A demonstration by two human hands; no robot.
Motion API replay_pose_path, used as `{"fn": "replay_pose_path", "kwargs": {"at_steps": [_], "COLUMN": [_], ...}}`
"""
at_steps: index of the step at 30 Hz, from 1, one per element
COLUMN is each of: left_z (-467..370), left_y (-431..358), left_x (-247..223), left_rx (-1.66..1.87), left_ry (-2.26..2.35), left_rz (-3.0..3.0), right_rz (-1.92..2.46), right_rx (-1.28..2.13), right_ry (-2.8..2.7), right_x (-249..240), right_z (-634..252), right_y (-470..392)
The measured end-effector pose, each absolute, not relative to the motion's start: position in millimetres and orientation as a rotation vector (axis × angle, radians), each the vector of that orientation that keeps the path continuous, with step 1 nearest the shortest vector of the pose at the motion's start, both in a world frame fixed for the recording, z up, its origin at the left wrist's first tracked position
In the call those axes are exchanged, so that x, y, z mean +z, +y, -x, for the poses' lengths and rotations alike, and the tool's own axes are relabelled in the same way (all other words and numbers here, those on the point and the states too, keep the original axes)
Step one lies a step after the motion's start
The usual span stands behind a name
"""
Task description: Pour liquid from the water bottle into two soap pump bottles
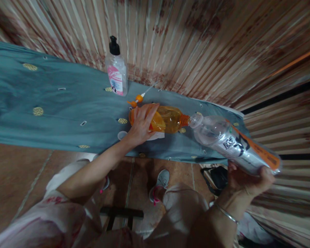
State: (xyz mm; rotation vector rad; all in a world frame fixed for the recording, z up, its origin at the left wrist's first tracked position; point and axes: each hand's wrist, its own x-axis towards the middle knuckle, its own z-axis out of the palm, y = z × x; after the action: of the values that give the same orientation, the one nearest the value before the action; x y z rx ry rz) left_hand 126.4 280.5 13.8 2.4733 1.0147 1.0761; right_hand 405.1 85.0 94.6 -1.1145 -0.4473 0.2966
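Observation:
My left hand (142, 125) is wrapped round an orange bottle (172, 119), which lies tilted over the cloth with its open neck pointing right. In my right hand (250, 181) is a large clear bottle (219, 134) with an orange and silver label, held near its base. The two bottle mouths meet or nearly meet. Behind my left hand lies an orange pump head (138, 99) with a thin clear tube. A clear pump bottle (117, 74) with a black top and pink label stands at the back.
A teal patterned cloth (59, 103) covers the narrow table. A small clear round item (122, 135) lies near my left wrist. Pleated curtains (170, 44) hang behind and to the right. A black bag (218, 177) is below the table's right end.

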Motion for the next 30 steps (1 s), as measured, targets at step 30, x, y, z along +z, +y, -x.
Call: {"fn": "replay_pose_path", "kwargs": {"at_steps": [30], "left_z": [-127.1], "left_y": [280.8], "left_x": [13.5], "left_rx": [1.08], "left_ry": [1.028], "left_rz": [-2.461], "right_rz": [1.091], "right_rx": [0.297], "right_ry": [-0.463], "right_x": [93.2], "right_z": [-405.1], "right_y": [84.1]}}
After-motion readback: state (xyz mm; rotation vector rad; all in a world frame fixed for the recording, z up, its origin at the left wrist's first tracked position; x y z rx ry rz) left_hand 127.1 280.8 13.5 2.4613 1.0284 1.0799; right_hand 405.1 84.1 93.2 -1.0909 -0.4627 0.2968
